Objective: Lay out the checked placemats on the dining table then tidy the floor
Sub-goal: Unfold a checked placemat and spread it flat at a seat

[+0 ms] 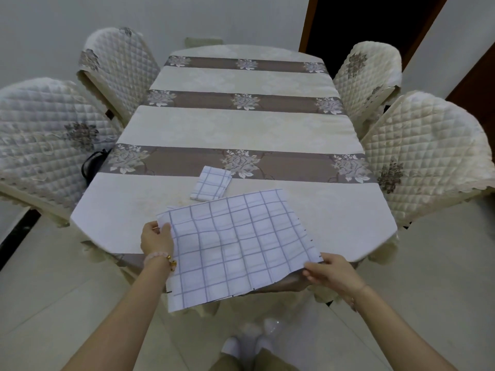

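A white placemat with a blue check (235, 245) is spread open over the near end of the dining table (241, 129), its near edge hanging past the table's rim. My left hand (156, 239) pinches its far left corner. My right hand (328, 270) pinches its near right corner. A second checked placemat (211, 186), still folded small, lies on the table just beyond the open one.
Quilted cream chairs stand along both sides: two on the left (42, 140) (117, 68) and two on the right (428, 156) (367, 73). A dark bag (93, 163) sits on the near left chair's seat. The pale tiled floor (67, 303) surrounds the table; a dark doorway (369, 20) is behind.
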A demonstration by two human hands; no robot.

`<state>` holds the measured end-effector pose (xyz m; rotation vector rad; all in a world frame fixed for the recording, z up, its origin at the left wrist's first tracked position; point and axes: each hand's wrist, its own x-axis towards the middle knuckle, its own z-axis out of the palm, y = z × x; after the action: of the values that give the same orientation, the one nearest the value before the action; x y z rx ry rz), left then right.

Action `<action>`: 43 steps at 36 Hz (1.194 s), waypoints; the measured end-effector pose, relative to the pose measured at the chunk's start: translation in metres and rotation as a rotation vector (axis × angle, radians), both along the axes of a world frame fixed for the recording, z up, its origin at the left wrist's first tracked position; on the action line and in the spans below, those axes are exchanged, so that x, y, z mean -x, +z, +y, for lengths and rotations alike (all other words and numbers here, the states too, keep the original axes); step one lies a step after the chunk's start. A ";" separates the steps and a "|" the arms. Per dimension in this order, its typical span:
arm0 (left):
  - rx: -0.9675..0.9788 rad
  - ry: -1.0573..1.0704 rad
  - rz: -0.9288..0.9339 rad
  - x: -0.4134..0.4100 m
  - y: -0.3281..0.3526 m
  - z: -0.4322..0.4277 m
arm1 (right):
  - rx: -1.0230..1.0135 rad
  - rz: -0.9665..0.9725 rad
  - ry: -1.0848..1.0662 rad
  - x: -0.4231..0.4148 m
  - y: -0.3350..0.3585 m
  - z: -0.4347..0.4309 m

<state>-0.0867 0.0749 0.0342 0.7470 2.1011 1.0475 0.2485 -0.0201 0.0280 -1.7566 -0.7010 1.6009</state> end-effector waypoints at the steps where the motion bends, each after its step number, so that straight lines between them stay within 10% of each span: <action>1: -0.023 -0.020 0.052 -0.003 0.000 -0.002 | -0.006 0.038 -0.051 0.002 0.002 0.000; 6: -0.224 -0.270 0.518 -0.031 0.011 -0.020 | -0.056 0.091 -0.159 0.017 0.011 0.004; 15: -0.143 -1.083 -0.113 -0.124 0.046 -0.073 | -0.179 0.253 -0.088 0.045 0.031 0.007; 32: -0.196 -0.385 -0.354 -0.069 0.042 -0.012 | -0.237 0.395 -0.394 0.008 0.047 0.012; 43: -0.219 -0.235 -0.098 0.012 0.065 0.036 | -0.292 0.141 -0.439 -0.035 0.062 0.066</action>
<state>-0.0986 0.1111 0.0989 1.0008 1.7846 1.1681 0.2837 0.0455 0.0898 -1.4461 -0.4183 1.2390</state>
